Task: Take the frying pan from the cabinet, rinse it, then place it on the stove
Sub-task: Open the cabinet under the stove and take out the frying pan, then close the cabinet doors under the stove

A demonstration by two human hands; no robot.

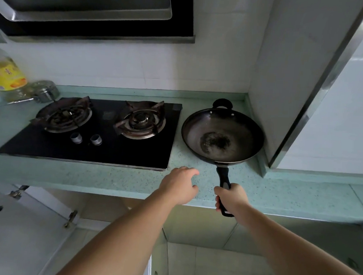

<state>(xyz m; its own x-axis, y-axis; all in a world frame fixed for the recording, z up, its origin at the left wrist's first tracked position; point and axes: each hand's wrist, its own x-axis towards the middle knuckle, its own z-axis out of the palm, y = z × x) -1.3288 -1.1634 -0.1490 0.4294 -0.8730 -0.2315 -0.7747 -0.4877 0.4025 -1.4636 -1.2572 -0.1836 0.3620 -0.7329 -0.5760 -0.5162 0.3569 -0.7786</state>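
The frying pan sits over the right end of the countertop, just beside the right edge of the stove and close to the side wall; I cannot tell whether its base touches the countertop. Its dark bowl faces up, a small loop grip at the far rim, and its long black handle points back over the countertop's front edge toward me. My right hand grips the near end of that handle, fingers and thumb wrapped tight round it, the tip of the handle poking out below my fist. My left hand hovers over the front edge of the countertop, just left of the handle and apart from it, fingers loosely curled and holding nothing. On the stove, two burners stand side by side with two knobs in front. An oil bottle stands at the countertop's far left. A range hood hangs above, and a cabinet door stands open below left.
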